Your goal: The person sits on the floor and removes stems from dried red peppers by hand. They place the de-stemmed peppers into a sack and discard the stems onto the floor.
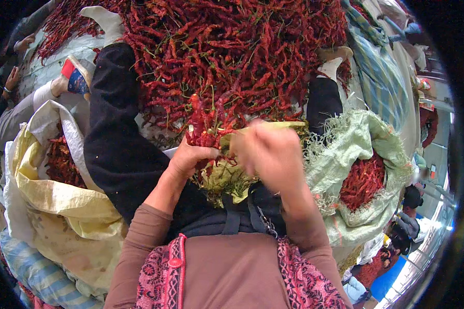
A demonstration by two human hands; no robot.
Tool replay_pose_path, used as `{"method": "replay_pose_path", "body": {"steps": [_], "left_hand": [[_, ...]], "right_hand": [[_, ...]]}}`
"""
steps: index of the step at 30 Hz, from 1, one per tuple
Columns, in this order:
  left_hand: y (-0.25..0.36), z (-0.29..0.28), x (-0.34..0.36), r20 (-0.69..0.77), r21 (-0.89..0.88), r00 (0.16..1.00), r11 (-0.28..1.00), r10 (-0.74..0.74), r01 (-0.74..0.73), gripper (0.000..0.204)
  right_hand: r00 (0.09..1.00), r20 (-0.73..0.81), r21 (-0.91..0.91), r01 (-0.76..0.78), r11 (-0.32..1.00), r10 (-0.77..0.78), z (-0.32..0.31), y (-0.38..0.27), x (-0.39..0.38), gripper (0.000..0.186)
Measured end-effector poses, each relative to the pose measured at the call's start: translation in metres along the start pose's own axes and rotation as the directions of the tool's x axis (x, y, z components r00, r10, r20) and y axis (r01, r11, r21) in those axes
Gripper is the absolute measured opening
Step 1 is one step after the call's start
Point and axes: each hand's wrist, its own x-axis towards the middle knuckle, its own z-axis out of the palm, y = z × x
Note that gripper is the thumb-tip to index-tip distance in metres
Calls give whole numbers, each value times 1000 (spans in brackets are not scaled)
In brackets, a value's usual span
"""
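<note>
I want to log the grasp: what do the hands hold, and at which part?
The left hand grips a bunch of red chillies at its lower end. The right hand is blurred; its hold cannot be told.
</note>
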Motion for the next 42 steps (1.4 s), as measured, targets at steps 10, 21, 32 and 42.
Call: {"method": "replay_pose_path", "body": {"steps": [10,21,32,42], "left_hand": [[1,-2,-2,-8,236,999,971,47,-44,25],[4,3,-4,54,512,998,859,-22,-9,24],[1,4,-10,-46,437,999,899,-16,34,11],[4,8,-11,17,138,999,989,43,-45,28]], "right_hand": [[881,-161,-362,368,857,-446,23,70,50,9],[881,469,-633,388,670,-67,-3,81,52,8],[977,-46,29,-205,978,207,-41,79,32,11],[923,265,275,-350,896,279,20,110,13,22]]}}
